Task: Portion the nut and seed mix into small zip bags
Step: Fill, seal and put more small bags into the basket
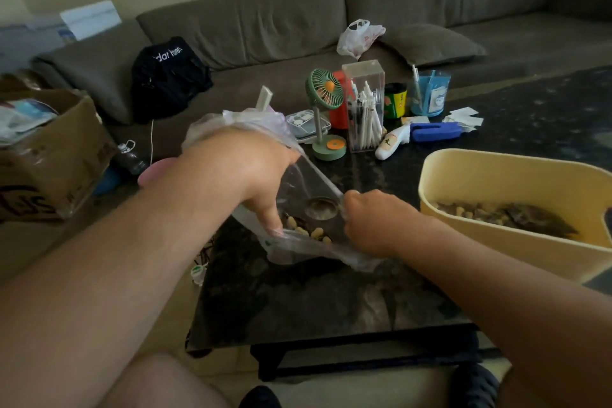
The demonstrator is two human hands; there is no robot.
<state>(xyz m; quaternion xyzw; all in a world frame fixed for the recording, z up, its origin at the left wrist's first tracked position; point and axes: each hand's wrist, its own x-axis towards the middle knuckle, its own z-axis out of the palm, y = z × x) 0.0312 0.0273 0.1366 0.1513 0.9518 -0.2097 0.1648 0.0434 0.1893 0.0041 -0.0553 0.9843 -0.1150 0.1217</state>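
Note:
A clear zip bag (306, 190) lies tilted over the dark table (298, 301), with a few pale nuts (308, 231) inside near its lower edge. My left hand (251, 175) grips the bag's left side, fingers curled down over the plastic. My right hand (374, 222) pinches the bag's zip edge on the right. A yellow tub (490, 175) at the right holds the nut and seed mix (503, 217).
At the table's back stand a green desk fan (326, 109), a clear pen box (364, 106), a blue cup (429, 93) and a blue stapler-like tool (433, 131). A cardboard box (49, 156) stands left, with the grey sofa (265, 26) behind.

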